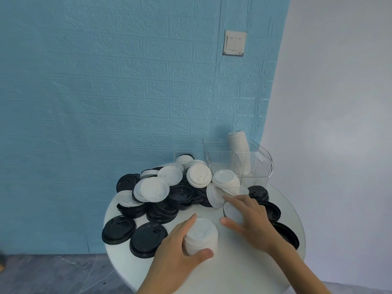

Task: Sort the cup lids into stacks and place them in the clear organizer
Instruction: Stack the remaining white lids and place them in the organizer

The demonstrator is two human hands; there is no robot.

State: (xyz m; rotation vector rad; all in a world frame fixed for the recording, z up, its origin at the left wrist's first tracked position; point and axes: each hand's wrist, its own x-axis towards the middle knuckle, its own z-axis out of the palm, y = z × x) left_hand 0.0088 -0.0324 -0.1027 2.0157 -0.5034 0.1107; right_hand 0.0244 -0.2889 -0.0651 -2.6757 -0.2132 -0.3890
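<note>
On the round white desk [244,270], we gripped a short stack of white lids [201,235] in our left hand [180,253] while our right hand's [252,217] fingers closed on another white lid [233,213], probably next to join the stack, the clear organizer [261,164] waiting behind.

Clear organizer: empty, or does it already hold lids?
Not empty. The clear organizer holds one tall stack of white lids, leaning and rising above its rim; its left part looks bare.
</note>
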